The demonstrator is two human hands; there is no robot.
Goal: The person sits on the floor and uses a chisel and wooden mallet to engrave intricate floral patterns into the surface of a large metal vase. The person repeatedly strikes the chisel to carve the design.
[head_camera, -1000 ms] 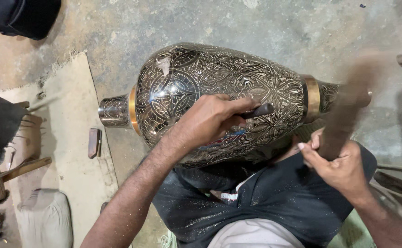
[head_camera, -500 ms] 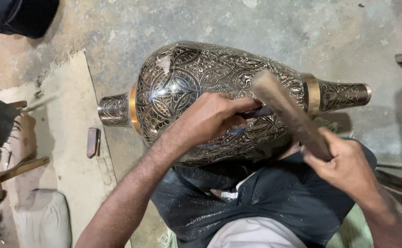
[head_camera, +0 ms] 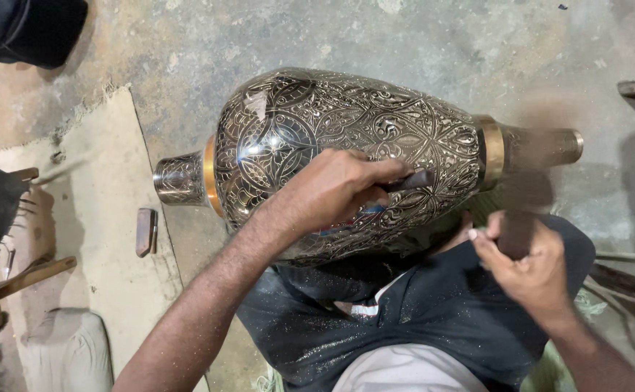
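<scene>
left hand (head_camera: 339, 190) presses chisel (head_camera: 412, 180) on engraved vase (head_camera: 317, 123); right hand (head_camera: 524, 258) grips blurred mallet (head_camera: 524, 174) beside it.

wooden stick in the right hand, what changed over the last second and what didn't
The right hand swung the wooden stick down from a raised position toward the chisel, then back; it now blurs upright beside the vase's neck. Nothing was taken up or let go. The left hand stayed pressing the chisel to the engraved vase, which did not shift.

The vase (head_camera: 346, 145) is glossy engraved metal with smooth brass-coloured bands (one near each end); the floor (head_camera: 419, 43) is rough, matt concrete; the apron (head_camera: 419, 312) is dusty dark cloth.
</scene>
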